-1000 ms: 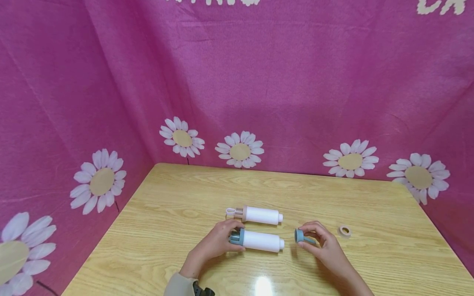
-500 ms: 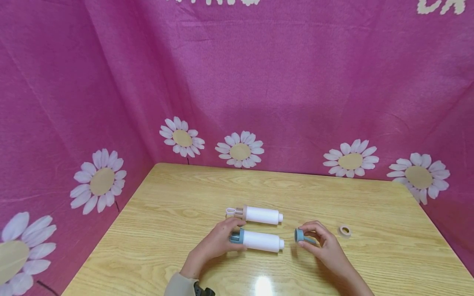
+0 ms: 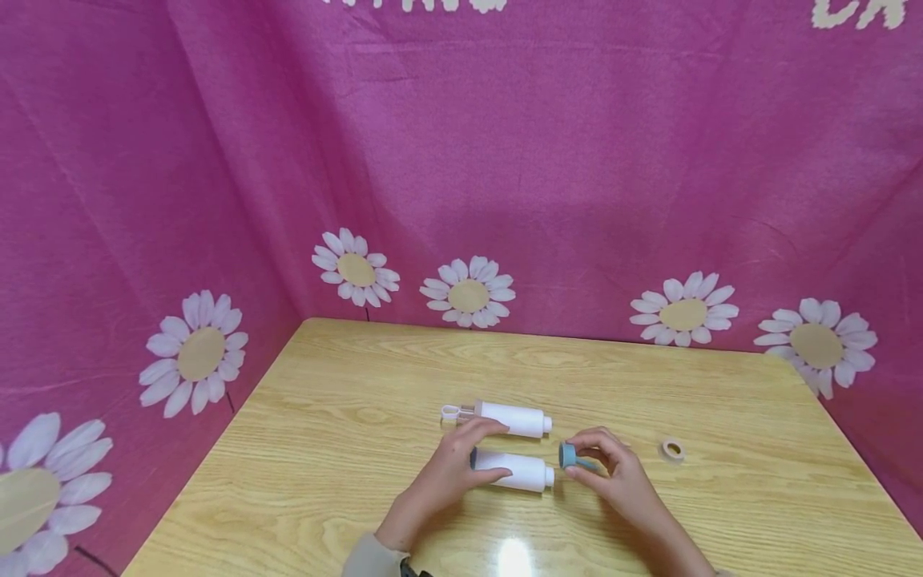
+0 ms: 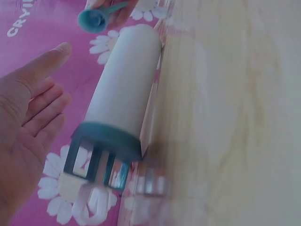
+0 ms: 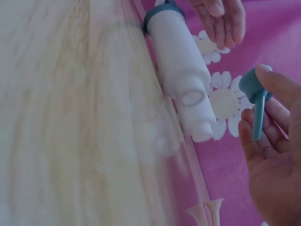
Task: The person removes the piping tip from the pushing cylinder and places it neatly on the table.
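Observation:
A white tube (image 3: 525, 473) lies on its side near the table's middle, its narrow neck to the right. In the left wrist view it has a teal slotted collar (image 4: 108, 141) and a white loop (image 4: 90, 207) at one end. My left hand (image 3: 449, 471) is around the collar end, thumb and fingers spread on either side of the tube; the left wrist view shows a gap between them. My right hand (image 3: 626, 485) pinches a small teal cap with a thin stem (image 5: 258, 96), close to the right of the neck, its round mouth facing left.
Behind, a similar white tube (image 3: 528, 421) with a tan collar and white loop lies parallel. A small tan ring-shaped piece (image 3: 672, 450) is on the wooden table (image 3: 375, 361) at right. A pink flowered cloth (image 3: 505, 160) hangs behind.
My left hand has slid right from the collar along the tube, with its fingers spread. My right hand has brought the teal cap left, closer to the tube's neck.

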Available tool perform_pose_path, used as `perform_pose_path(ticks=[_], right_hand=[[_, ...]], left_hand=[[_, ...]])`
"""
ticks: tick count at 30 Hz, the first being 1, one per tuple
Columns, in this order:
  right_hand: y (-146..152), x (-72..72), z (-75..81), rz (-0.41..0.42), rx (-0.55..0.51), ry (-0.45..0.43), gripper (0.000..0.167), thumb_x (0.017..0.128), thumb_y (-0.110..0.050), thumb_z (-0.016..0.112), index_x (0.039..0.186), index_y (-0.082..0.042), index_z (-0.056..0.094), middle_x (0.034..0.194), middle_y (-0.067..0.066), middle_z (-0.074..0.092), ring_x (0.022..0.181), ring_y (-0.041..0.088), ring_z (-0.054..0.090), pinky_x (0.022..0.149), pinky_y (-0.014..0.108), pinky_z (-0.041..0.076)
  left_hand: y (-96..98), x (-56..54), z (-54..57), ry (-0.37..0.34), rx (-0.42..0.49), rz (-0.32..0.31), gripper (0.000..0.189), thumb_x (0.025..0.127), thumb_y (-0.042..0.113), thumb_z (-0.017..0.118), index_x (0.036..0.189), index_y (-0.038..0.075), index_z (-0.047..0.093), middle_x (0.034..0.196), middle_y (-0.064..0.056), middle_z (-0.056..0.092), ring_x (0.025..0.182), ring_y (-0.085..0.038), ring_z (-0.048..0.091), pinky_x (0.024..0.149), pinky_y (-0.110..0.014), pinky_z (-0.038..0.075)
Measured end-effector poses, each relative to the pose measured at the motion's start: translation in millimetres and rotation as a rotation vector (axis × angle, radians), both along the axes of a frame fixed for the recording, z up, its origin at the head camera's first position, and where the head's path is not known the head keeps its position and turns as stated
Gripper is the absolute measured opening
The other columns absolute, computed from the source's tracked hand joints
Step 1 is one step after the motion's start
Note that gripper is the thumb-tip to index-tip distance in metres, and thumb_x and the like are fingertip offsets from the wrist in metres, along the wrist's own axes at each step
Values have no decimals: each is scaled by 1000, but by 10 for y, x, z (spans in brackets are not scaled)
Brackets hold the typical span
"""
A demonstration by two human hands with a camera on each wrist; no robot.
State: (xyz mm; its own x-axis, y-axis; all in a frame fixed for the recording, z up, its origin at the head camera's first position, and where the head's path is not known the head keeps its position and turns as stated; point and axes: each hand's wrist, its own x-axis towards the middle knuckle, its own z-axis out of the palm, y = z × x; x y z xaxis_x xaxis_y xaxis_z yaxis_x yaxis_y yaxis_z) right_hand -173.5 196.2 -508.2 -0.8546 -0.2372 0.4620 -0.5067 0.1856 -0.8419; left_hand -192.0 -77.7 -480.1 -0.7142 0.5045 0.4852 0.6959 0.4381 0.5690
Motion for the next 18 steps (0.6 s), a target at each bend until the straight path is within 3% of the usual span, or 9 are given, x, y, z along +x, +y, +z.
perform_pose_path(ticks=[12,18], right_hand=[[-183,2,19,45,18,-12,29,83,4,71,111,-1,63,110,-2,59,102,-1,57,92,17,52],[-253,11,52,62,12,15,28,84,5,70,110,0,63,109,-1,60,102,-1,56,91,19,53]], left_hand=[[238,18,-22,69,49,-94,49,80,18,81,123,6,62,121,-4,66,115,-18,63,102,-26,51],[309,31,-38,74,62,-99,47,80,17,81,122,8,62,120,-5,67,115,-18,63,102,-25,50]])
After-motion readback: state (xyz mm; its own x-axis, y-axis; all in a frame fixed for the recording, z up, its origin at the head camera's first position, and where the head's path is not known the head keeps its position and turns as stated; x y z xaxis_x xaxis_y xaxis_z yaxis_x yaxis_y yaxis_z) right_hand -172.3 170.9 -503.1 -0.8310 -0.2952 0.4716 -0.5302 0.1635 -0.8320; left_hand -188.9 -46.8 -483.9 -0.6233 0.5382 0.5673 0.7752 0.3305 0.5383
